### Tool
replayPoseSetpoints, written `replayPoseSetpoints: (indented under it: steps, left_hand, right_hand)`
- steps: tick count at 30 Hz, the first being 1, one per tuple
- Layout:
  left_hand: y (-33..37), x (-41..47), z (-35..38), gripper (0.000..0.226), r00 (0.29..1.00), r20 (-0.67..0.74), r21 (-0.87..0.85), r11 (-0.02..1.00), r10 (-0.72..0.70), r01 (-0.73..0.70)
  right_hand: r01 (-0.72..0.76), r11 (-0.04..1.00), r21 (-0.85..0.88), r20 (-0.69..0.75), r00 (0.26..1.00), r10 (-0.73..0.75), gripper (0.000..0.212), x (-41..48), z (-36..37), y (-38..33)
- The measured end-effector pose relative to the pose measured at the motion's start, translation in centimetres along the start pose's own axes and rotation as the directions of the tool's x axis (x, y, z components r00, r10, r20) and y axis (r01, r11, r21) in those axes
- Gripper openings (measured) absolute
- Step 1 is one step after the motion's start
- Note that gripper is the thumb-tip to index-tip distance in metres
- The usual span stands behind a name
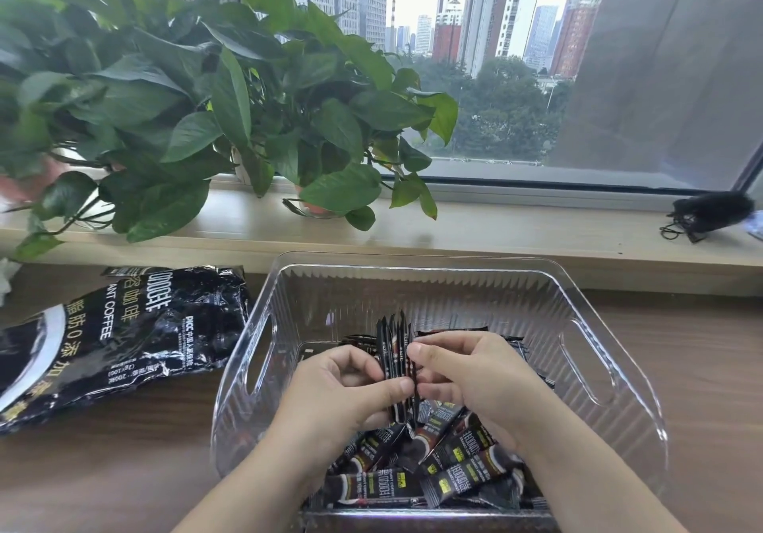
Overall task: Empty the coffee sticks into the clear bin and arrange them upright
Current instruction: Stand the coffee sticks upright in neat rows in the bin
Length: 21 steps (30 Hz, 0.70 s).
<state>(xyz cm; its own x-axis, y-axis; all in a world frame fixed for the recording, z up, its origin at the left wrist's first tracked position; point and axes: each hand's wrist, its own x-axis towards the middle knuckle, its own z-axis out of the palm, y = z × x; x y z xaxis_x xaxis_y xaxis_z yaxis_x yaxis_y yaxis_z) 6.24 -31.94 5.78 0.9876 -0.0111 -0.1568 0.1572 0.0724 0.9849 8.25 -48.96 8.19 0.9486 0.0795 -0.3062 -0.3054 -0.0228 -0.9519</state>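
"What are the hands holding?"

"The left hand (347,384) and right hand (466,375) both pinch one bundle (395,338) of black sticks, upright, inside the bin (413,301)."

"And the rest?"

"Loose sticks (454,460) lie flat in a heap on the bin floor; their print is too small to read."

"The bag (124,338)?"

"Flat on the table (124,470), left of the bin. It reads 'ANT COFFEE' beside Chinese characters."

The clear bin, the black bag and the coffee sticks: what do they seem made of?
Clear bin: likely hard plastic, glossy; see-through ribbed walls, moulded handle holes.
Black bag: probably thin plastic or foil film, shiny; it crinkles and glints.
Coffee sticks: seemingly similar printed film; finish harder to tell.
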Motion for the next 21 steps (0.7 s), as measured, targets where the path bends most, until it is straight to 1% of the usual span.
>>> replayPoseSetpoints:
  steps: [2, 5, 8, 10, 15, 21]
  left_hand:
    - [-0.05, -0.01, 0.06, 0.029, 1.000, 0.015, 0.002, 1.000, -0.016, 0.016]
    - [-0.10, 0.05, 0.04, 0.030, 1.000, 0.014, 0.005, 1.000, -0.019, 0.019]
    - [-0.23, 0.07, 0.00, 0.035, 0.999, 0.029, 0.008, 1.000, -0.021, 0.021]
    - [-0.32, 0.02, 0.01, 0.035, 0.999, 0.038, 0.023, 1.000, -0.002, 0.001]
    - [-0.46, 0.09, -0.05, 0.048, 0.999, 0.047, 0.065, 0.998, 0.020, -0.023]
    - [-0.63, 0.20, -0.04, 0.045, 0.998, 0.034, 0.103, 0.993, 0.049, -0.053]
  right_hand:
    - [-0.013, 1.000, 0.005, 0.000, 1.000, 0.013, 0.008, 0.12, -0.07, -0.08]
    - [-0.022, 1.000, 0.001, 0.054, 0.998, 0.022, 0.010, 0.07, -0.31, -0.18]
    - [-0.044, 0.999, -0.016, 0.110, 0.993, 0.046, 0.019, 0.02, -0.47, -0.26]
    - [-0.058, 0.998, -0.023, 0.124, 0.990, 0.060, 0.021, 0.15, -0.59, -0.23]
    - [-0.079, 0.996, 0.041, 0.167, 0.983, 0.071, 0.020, 0.50, -0.68, 0.11]
    - [-0.073, 0.994, 0.084, 0.175, 0.983, 0.057, 0.032, 0.58, -0.63, 0.40]
